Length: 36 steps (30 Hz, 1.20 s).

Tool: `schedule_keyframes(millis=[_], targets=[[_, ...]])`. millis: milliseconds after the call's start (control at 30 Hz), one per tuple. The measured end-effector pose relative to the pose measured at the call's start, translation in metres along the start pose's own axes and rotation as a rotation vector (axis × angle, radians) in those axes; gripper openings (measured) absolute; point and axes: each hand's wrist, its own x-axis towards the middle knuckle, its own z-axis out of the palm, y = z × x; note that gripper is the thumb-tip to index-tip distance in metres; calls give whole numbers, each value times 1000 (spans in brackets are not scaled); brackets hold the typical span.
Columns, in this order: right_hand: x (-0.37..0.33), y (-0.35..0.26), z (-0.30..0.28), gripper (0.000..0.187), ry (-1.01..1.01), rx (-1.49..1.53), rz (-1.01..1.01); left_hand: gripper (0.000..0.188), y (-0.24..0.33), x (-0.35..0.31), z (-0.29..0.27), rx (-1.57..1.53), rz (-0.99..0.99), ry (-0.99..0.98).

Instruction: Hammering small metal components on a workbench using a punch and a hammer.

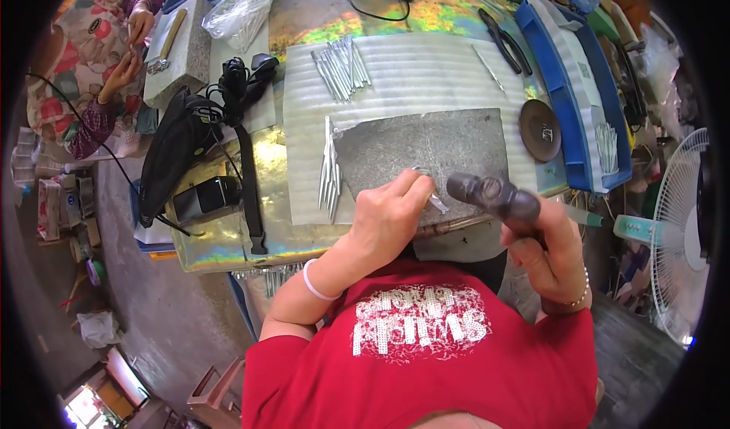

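Note:
My right hand (547, 258) is wrapped round the handle of a hammer (493, 195), whose dark metal head is raised near the slab's front right corner. On the near edge of the flat grey slab (426, 144), my left hand (391, 212) pinches a small silvery metal piece (439, 204); the fingers hide most of it. The hammer head is just right of those fingertips, and I cannot tell its height above the slab. Left of the slab lies a narrow bunch of pointed silvery rods (330, 172). A wider bunch of similar rods (341, 68) lies beyond it.
White foam sheeting (304, 193) lies under the slab. To the right are a brown round disc (540, 130), pliers (505, 41) and a blue tray (549, 79). A black bag (179, 147) and black box (207, 199) sit left. Another person's hands (125, 71) work far left. A fan (680, 231) stands right.

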Motion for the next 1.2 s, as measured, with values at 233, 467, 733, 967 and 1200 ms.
schedule_keyframes(millis=[233,467,733,967,1200], targets=[[3,-10,0,55,-10,-232,-160,18,-2,0,0,-21,-17,-9],[3,-12,-3,56,-25,-318,-201,18,-5,0,4,-91,-9,15],[6,-18,-4,52,-53,-398,-191,17,-6,1,3,-80,-7,-10],[1,-33,-12,40,-153,-675,-175,16,-2,2,-2,-96,-20,-39],[1,-45,-9,46,-38,-556,-33,12,-8,-1,1,-76,-6,-26]])
